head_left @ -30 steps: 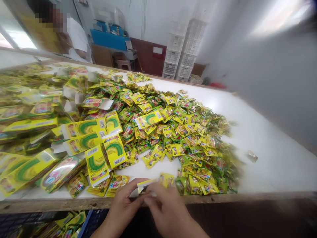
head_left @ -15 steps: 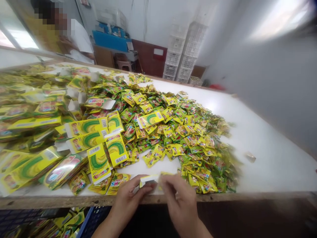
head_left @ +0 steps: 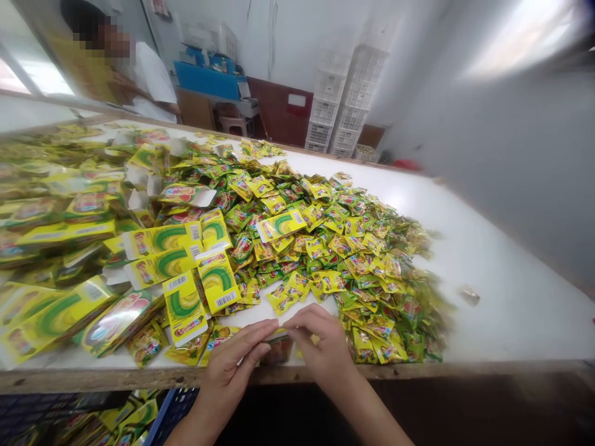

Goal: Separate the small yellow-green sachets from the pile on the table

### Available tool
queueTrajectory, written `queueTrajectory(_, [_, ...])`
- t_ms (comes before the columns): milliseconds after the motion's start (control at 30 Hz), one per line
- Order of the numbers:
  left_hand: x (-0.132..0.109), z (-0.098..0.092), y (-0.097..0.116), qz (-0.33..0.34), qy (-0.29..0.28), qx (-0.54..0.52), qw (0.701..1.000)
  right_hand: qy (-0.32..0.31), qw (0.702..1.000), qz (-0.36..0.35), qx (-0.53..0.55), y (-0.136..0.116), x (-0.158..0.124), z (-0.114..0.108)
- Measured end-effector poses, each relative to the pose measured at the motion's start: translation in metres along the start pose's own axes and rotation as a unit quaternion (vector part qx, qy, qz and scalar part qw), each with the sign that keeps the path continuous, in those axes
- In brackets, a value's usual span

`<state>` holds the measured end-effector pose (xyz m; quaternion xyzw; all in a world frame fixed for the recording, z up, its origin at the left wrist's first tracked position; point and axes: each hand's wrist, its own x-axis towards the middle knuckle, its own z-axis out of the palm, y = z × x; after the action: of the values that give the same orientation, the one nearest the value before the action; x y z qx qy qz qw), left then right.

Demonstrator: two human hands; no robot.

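Observation:
At the table's near edge my left hand [head_left: 235,359] and my right hand [head_left: 320,341] meet over a small candy box [head_left: 280,350]. The left fingers lie along its top and side, with the thumb underneath. My right fingers and thumb pinch at its upper edge. Most of the box is hidden by the fingers; a dark printed face shows between the hands. Just beyond lies a heap of small yellow and green candy sachets [head_left: 325,248]. To the left are yellow and green flat boxes [head_left: 218,282], one of them resting on sachets near my left hand.
The white table [head_left: 483,266] has a wooden front edge [head_left: 418,370]. A blue crate [head_left: 160,418] holding more packs stands below on the left. A person in a white top [head_left: 153,74] is across the table. White crates [head_left: 351,105] are stacked by the wall.
The box's white end flap no longer shows; its dark printed face now does. My right hand has moved slightly up and left, its fingertips now meeting my left fingertips at the top edge.

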<state>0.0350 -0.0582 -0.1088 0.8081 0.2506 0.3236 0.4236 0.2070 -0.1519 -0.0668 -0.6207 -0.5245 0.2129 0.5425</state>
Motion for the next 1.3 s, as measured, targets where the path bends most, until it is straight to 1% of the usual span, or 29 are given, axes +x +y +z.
queueTrajectory(33, [0.000, 0.001, -0.001, -0.004, -0.001, 0.001, 1.000, 0.000, 1.000, -0.008, -0.004, -0.001, 0.000, 0.000])
queueTrajectory(100, [0.001, 0.001, -0.002, -0.036, 0.007, -0.002, 0.999, -0.003, 1.000, -0.013, -0.004, -0.001, -0.001, -0.001])
queueTrajectory(200, [0.002, -0.001, 0.004, -0.071, 0.010, -0.024, 0.997, -0.012, 1.000, 0.002, 0.001, 0.001, -0.005, -0.001])
queueTrajectory(300, [0.005, -0.002, 0.010, -0.077, 0.003, -0.069, 0.995, -0.019, 1.000, 0.004, -0.002, 0.006, -0.009, 0.002])
queueTrajectory(367, [0.008, -0.003, 0.012, -0.080, -0.004, -0.094, 0.992, -0.009, 1.000, -0.010, -0.012, 0.009, -0.011, 0.005])
queueTrajectory(533, [0.006, -0.005, 0.003, -0.044, -0.034, -0.069, 0.996, 0.017, 0.999, -0.032, -0.035, 0.013, -0.019, 0.011])
queueTrajectory(733, [0.001, -0.007, 0.002, -0.123, -0.013, -0.094, 0.988, 0.040, 0.999, 0.007, -0.018, 0.002, -0.015, 0.010])
queueTrajectory(867, [-0.001, -0.007, 0.002, -0.116, -0.017, -0.084, 0.990, 0.049, 0.998, 0.018, -0.046, -0.004, -0.010, 0.005])
queueTrajectory(1067, [0.000, -0.006, 0.001, -0.117, -0.020, -0.075, 0.990, 0.044, 0.995, 0.053, -0.067, -0.009, -0.012, 0.005])
queueTrajectory(1300, [0.000, -0.005, 0.002, -0.122, -0.009, -0.114, 0.986, 0.020, 0.996, 0.047, -0.077, -0.008, -0.011, 0.002])
